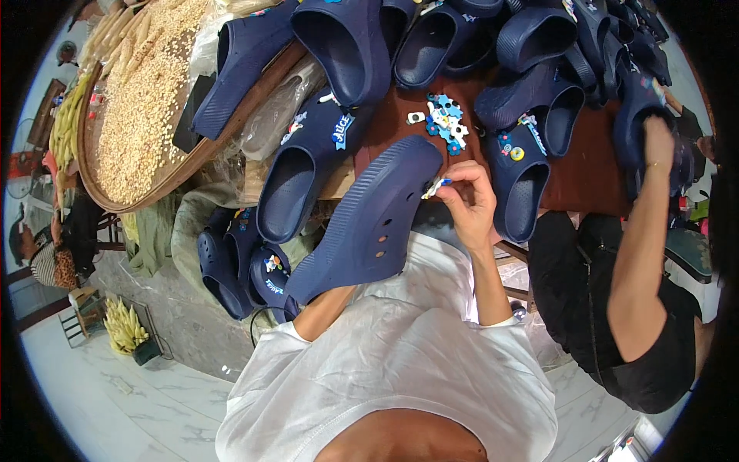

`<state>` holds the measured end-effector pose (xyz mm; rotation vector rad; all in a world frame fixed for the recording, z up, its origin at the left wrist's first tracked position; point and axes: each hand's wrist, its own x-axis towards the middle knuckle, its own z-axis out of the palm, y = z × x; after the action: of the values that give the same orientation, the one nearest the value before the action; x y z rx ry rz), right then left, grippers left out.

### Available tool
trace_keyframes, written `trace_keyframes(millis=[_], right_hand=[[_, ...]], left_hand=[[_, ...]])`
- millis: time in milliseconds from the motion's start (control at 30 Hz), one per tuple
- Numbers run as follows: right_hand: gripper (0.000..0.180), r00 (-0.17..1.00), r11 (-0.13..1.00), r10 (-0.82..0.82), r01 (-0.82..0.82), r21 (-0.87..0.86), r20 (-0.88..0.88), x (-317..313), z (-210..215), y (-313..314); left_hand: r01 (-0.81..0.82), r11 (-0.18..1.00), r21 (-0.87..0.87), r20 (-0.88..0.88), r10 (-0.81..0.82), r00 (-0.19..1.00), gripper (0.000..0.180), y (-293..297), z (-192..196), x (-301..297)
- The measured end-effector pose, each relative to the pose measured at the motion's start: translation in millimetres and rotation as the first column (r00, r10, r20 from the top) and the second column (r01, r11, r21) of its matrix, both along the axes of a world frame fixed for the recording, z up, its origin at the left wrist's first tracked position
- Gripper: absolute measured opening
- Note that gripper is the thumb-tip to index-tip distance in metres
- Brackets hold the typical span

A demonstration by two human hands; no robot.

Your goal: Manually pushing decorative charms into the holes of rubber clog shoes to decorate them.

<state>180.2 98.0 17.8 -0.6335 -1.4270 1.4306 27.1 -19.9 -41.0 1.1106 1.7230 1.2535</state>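
Note:
A dark blue clog [362,219] with ridged sole edges and vent holes is tilted up before my chest. My left forearm [327,309] reaches into its opening, so the left hand is hidden inside, holding the shoe up. Between thumb and fingertips, my right hand [471,202] pinches a small white and blue shoe charm [436,189] close against the clog's perforated upper. Beyond it, a pile of blue, white and black charms [448,123] lies on the brown tabletop [385,142], with a single white charm [416,118] beside it.
Clogs with charms surround the work: one at left [289,192], one at right [522,181], more stacked behind. A round tray of corn kernels [138,131] stands far left. At right, a co-worker's arm [643,269] reaches to another clog [639,115].

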Motion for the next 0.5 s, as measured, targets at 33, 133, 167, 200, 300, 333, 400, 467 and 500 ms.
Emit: trace_keyframes(millis=[33, 133, 167, 200, 300, 333, 400, 467, 500], right_hand=[[0.021, 0.999, 0.999, -0.025, 0.024, 0.026, 0.039, 0.5, 1.6, 0.4], [0.019, 0.99, 0.993, -0.083, 0.072, 0.094, 0.112, 0.6, 4.6, 4.1], [0.019, 0.986, 0.995, -0.058, 0.045, 0.087, 0.155, 2.1, 4.9, 4.7], [0.02, 0.98, 0.997, -0.027, 0.011, 0.082, 0.195, 1.2, 6.0, 5.8], [0.02, 0.967, 0.985, -0.02, -0.024, 0.17, 0.254, -2.6, 17.6, 10.0], [0.02, 0.967, 0.986, -0.022, -0.022, 0.168, 0.255, -2.5, 16.2, 13.1], [0.02, 0.946, 0.959, -0.01, -0.083, 0.272, 0.323, -3.0, 14.0, 18.6], [0.019, 0.948, 0.976, 0.005, -0.073, 0.204, 0.317, -7.1, 19.5, 15.1], [0.018, 0.95, 0.988, 0.02, -0.066, 0.138, 0.31, -9.4, 22.9, 13.1]], left_hand=[[-0.002, 1.0, -0.004, 0.007, 0.002, 1.0, 0.04, -3.2, 0.9, 0.5], [0.0, 1.0, -0.015, 0.032, 0.0, 0.999, 0.04, -5.8, 4.5, 0.1], [0.002, 1.0, -0.018, 0.041, -0.001, 0.999, 0.04, -8.4, 5.7, -3.9], [-0.002, 1.0, -0.019, 0.049, 0.003, 0.999, 0.04, -11.4, 7.0, -3.6], [-0.009, 1.0, -0.021, 0.075, 0.011, 0.997, 0.039, 30.9, -0.6, -14.1], [-0.008, 1.0, -0.02, 0.083, 0.01, 0.996, 0.039, 7.3, 4.1, -11.2], [-0.007, 1.0, -0.02, 0.1, 0.009, 0.995, 0.039, 5.6, 4.7, -5.0], [-0.005, 1.0, -0.021, 0.116, 0.008, 0.993, 0.039, 2.4, 6.2, -2.3], [-0.006, 1.0, -0.021, 0.125, 0.009, 0.992, 0.039, 0.4, 6.8, -1.5]])
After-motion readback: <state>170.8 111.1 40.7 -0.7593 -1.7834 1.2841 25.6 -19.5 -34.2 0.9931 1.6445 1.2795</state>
